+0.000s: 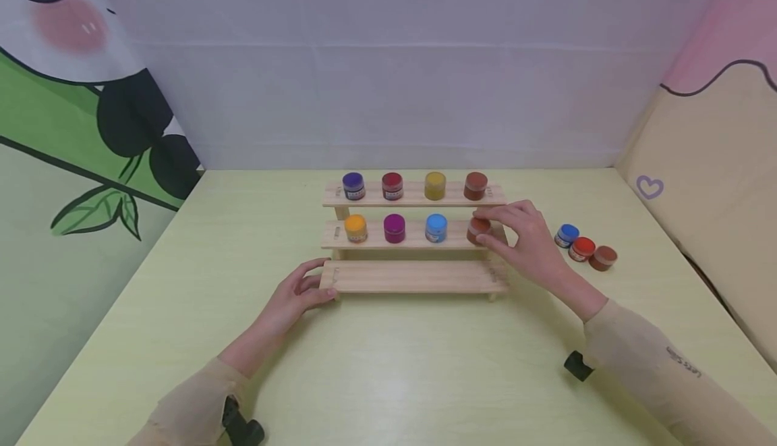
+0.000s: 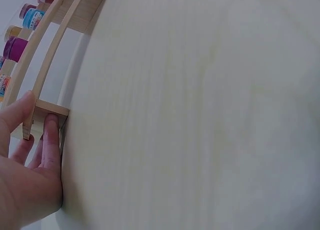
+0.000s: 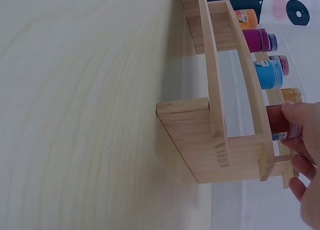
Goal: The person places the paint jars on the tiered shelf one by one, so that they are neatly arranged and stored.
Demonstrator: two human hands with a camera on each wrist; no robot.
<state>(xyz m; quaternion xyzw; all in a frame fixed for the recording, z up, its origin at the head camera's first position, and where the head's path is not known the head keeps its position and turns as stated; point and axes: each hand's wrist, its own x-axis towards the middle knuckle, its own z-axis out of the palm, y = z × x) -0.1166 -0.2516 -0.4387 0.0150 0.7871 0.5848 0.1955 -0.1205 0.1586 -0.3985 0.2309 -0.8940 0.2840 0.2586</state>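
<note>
My right hand (image 1: pixel 527 240) pinches a brown jar (image 1: pixel 476 229) between thumb and fingers at the right end of the wooden rack (image 1: pixel 415 238) — on its middle tier (image 1: pixel 456 238), the jar's long axis upright, last in line to the right of the light-blue jar (image 1: pixel 436 228). My left hand (image 1: pixel 291 301) clasps the rack's bottom tier (image 1: pixel 407 277) at its left end, thumb and fingers around the wood. On the bench (image 1: pixel 394 378) to the right of the rack stand a blue jar (image 1: pixel 567 235), a red jar (image 1: pixel 581 249) and a second brown jar (image 1: pixel 603 258), close together and nearer my right hand. Several jars carry printed labels (image 2: pixel 35 22), but I can't read any brand — nor, with certainty, the dark lettering (image 1: pixel 682 361) on my right sleeve (image 1: pixel 643 355).
</note>
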